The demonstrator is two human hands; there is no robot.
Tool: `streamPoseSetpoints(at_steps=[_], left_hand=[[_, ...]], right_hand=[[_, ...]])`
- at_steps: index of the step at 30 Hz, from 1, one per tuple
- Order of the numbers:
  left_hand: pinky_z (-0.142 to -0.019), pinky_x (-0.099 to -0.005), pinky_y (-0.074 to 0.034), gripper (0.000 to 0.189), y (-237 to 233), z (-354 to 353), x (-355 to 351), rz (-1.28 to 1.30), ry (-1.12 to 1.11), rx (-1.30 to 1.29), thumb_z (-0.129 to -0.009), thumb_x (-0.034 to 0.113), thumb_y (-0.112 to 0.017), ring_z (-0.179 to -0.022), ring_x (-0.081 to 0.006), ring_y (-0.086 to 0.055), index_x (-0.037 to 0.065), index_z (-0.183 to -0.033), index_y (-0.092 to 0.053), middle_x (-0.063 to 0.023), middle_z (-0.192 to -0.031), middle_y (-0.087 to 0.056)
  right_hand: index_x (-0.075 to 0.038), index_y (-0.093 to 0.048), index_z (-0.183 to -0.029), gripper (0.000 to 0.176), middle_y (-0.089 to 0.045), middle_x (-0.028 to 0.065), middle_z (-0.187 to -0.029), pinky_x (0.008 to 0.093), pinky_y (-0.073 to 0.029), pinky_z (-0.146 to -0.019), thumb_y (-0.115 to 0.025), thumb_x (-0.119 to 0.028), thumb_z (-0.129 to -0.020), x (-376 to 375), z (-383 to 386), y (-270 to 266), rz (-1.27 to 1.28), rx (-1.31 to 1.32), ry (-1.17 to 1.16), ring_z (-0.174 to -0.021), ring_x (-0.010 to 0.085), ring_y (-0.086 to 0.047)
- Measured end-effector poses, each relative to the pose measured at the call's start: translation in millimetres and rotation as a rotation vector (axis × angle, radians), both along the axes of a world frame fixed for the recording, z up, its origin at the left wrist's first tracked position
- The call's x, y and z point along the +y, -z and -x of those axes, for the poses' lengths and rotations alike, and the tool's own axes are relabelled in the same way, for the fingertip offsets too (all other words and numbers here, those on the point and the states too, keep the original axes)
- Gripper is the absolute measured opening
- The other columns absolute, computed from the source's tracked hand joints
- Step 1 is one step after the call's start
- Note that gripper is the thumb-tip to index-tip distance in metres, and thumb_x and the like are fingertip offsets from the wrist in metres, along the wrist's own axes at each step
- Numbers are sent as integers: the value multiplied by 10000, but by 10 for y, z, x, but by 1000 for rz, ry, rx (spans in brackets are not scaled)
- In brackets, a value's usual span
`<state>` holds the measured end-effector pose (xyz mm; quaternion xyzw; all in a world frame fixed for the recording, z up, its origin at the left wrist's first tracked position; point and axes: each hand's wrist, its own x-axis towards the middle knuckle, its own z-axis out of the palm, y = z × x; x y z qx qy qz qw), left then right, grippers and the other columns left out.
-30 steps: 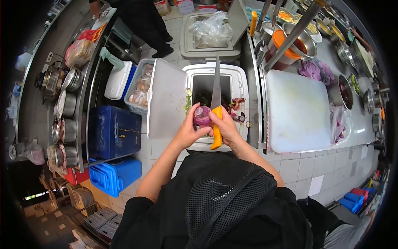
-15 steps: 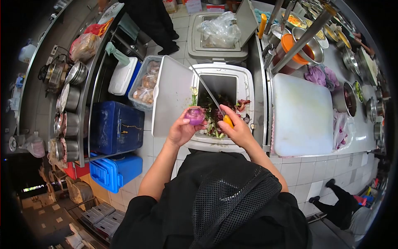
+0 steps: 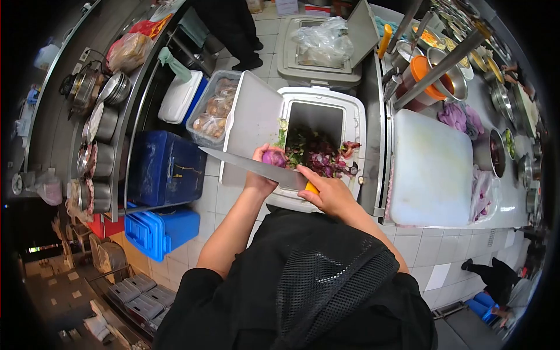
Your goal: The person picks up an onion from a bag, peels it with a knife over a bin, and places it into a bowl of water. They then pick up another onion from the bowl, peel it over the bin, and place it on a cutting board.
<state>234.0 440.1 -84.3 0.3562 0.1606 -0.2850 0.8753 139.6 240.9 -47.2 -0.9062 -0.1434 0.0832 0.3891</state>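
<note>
A purple onion (image 3: 273, 158) rests in my left hand (image 3: 260, 178), with the fingers curled round it. My right hand (image 3: 328, 192) grips the yellow handle of a large knife (image 3: 252, 165). The knife's broad blade points to the left and passes over my left hand, hiding part of the hand and of the onion. Both hands are over the near left edge of an open white bin (image 3: 357, 125). Red and purple peelings and green scraps (image 3: 321, 156) lie inside the bin, and a few pieces sit on its right rim.
A white cutting board (image 3: 431, 169) lies on the steel counter at right, near pots and bowls. The bin's raised lid (image 3: 248, 116) is at left, beside a tub of bagged food (image 3: 214, 111). Blue boxes (image 3: 166, 169) stand further left. A person in dark trousers (image 3: 228, 26) stands ahead.
The knife has swung from pointing away from me to pointing left, with its blade now across my left hand. The onion has shifted slightly away from me. The camera view has moved a little.
</note>
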Motion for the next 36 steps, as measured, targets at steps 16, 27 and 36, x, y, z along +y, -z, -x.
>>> streamPoseSetpoints(at_steps=[16, 27, 36], left_hand=[[-388, -328, -367, 317, -52, 169, -77, -313, 3, 41, -913, 395, -444, -529, -178, -545, 121, -874, -600, -49, -713, -598], [-407, -302, -417, 239, -130, 273, -46, -354, -111, -249, -955, 291, -427, -546, -165, -544, 87, -934, -549, -61, -771, -571], [-680, -338, -500, 241, -50, 241, -128, -229, -132, -195, -936, 291, -476, -744, -202, -595, 65, -968, -554, -92, -852, -600]], right_hand=[[-159, -429, -1392, 632, -680, 168, -893, 449, -508, -660, -605, -479, -877, -106, 217, 105, 92, 12, 88, -768, 362, -653], [-161, -459, -1383, 584, -664, 194, -1055, 449, -516, -749, -613, -430, -888, -163, 221, 266, -94, 130, 239, -890, 394, -645], [-163, -437, -1396, 589, -675, 183, -1005, 440, -519, -707, -604, -429, -897, 118, 57, -9, -108, -53, 115, -820, 378, -656]])
